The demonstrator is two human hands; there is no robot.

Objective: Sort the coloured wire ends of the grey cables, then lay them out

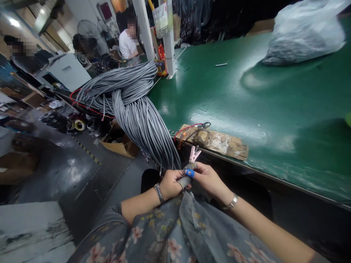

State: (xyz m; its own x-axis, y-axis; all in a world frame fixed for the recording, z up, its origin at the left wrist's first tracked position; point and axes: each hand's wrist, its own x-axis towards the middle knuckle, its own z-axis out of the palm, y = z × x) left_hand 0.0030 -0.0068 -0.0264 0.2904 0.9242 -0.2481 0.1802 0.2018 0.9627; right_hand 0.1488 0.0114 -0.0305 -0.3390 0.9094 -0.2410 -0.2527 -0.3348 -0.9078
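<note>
My left hand (170,183) and my right hand (207,179) meet in front of me, just below the edge of the green table (274,109). Both are closed around the near end of a thick bundle of grey cables (142,120), which hangs down from the table's left end. My right thumb wears a blue finger cot (189,172), and grey tape covers other fingertips. A pink clip (194,154) sticks up right above my fingers. Which cable ends I pinch is hidden by the fingers.
A worn wooden block (216,141) with red wires lies on the table edge. A plastic bag (304,34) sits far right. A white post (169,40) stands at the back, with an open cardboard box (119,140) on the floor. Other people sit beyond.
</note>
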